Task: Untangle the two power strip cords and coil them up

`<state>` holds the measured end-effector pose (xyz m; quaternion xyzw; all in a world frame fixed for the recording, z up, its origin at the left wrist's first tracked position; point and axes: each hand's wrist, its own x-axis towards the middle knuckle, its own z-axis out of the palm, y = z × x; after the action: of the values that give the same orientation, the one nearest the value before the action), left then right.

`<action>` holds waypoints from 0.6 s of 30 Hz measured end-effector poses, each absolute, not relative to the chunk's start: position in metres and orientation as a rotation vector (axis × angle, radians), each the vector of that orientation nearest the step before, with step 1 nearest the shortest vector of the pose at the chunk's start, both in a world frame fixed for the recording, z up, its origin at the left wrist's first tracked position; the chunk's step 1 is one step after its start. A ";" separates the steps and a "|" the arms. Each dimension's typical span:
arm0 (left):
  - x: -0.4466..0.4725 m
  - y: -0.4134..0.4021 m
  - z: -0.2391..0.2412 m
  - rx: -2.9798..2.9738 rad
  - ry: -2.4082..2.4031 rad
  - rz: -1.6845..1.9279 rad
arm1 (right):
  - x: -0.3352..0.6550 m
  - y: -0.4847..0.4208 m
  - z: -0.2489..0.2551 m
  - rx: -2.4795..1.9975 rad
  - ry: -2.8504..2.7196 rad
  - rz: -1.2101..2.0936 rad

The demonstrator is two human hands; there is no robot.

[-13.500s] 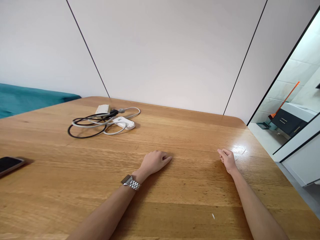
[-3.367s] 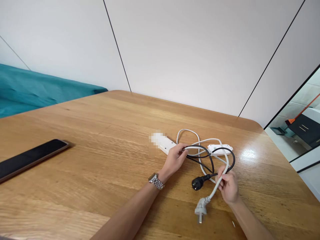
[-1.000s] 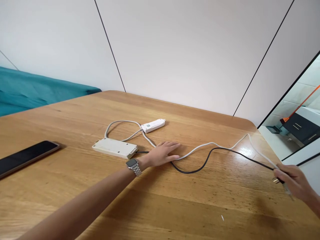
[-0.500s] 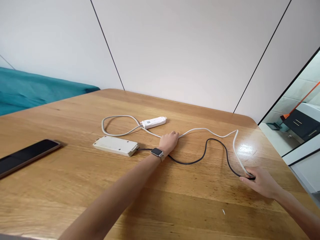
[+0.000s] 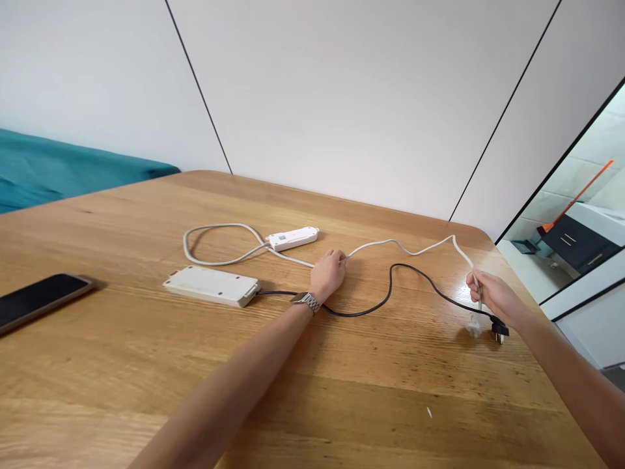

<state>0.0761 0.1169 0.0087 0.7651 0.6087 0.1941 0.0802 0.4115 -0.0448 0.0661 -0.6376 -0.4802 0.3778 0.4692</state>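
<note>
My left hand [image 5: 327, 277] is closed on the white cable [image 5: 375, 243] in the middle of the table, its wrist over the black cable [image 5: 361, 314]. Farther along the same white cable, my right hand [image 5: 493, 293] pinches it just above its clear plug [image 5: 474, 326]. Close beside that plug is the black plug [image 5: 499, 329], its pins pointing down. The black cable runs left to a large white power strip [image 5: 212, 284]. Behind it, the white cable loops round to a smaller white power strip [image 5: 293, 239].
A phone [image 5: 39, 299] lies at the left of the wooden table [image 5: 342, 391]. A small white scrap [image 5: 429, 412] is near the front. Behind the table stands a white panelled wall [image 5: 342, 98], with a teal sofa [image 5: 73, 169] at the left and a doorway at the right.
My right hand has let go of the black cable and moved up and away with the white one, leaving both plugs in sight. My left hand has barely moved, its fingers now curled on the white cable.
</note>
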 end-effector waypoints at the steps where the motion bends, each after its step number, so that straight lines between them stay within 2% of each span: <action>1: 0.076 0.115 0.008 2.290 1.805 0.590 | 0.411 -0.040 0.065 -1.506 -1.144 0.912; 5: 0.076 0.105 0.008 2.313 1.738 0.583 | 0.413 -0.031 0.061 -1.488 -1.284 0.727; 12: 0.074 0.113 0.008 2.402 1.755 0.361 | 0.432 -0.028 0.062 -1.733 -1.944 0.045; 18: 0.075 0.116 0.002 2.320 1.789 0.450 | 0.445 -0.037 0.069 -1.777 -1.505 -0.194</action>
<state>0.0747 0.1160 0.0022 0.7795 0.6014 0.1511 0.0887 0.4451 -0.0367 0.0687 -0.6997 -0.5926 -0.0764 0.3917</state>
